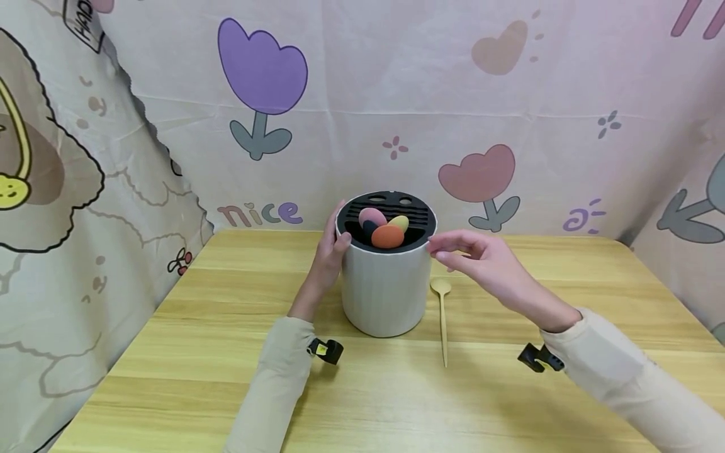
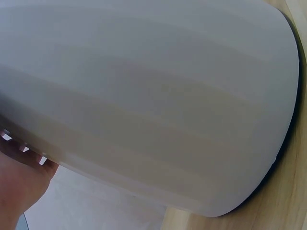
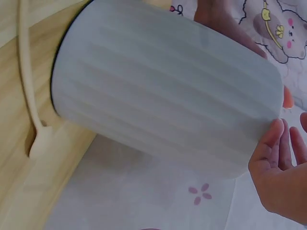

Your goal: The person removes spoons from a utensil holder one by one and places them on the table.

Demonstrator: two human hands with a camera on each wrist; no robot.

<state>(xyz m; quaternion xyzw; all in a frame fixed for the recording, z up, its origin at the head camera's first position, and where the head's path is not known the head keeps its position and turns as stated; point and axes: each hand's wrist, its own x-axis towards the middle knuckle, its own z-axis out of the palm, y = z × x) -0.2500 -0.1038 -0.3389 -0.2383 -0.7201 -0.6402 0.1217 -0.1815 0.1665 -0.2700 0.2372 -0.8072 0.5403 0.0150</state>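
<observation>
A white ribbed utensil holder (image 1: pixel 383 296) with a black slotted lid (image 1: pixel 416 217) stands upright on the table. Rounded coloured pieces show in the lid's front opening: an orange one (image 1: pixel 387 236), a pink one (image 1: pixel 372 218), a yellow-green one (image 1: pixel 399 223) and a dark blue one; whatever lies below them is hidden. My left hand (image 1: pixel 328 258) holds the holder's left side, thumb at the rim and fingers around the far side. On the right, my right hand (image 1: pixel 481 257) has its fingertips at the rim, loosely bent, with nothing seen between them.
A pale yellow spoon (image 1: pixel 443 321) lies on the wooden table (image 1: pixel 198 352), just right of the holder, bowl end away from me. Behind the table hangs a printed cloth (image 1: pixel 362 75), with more cloth along the left and right sides.
</observation>
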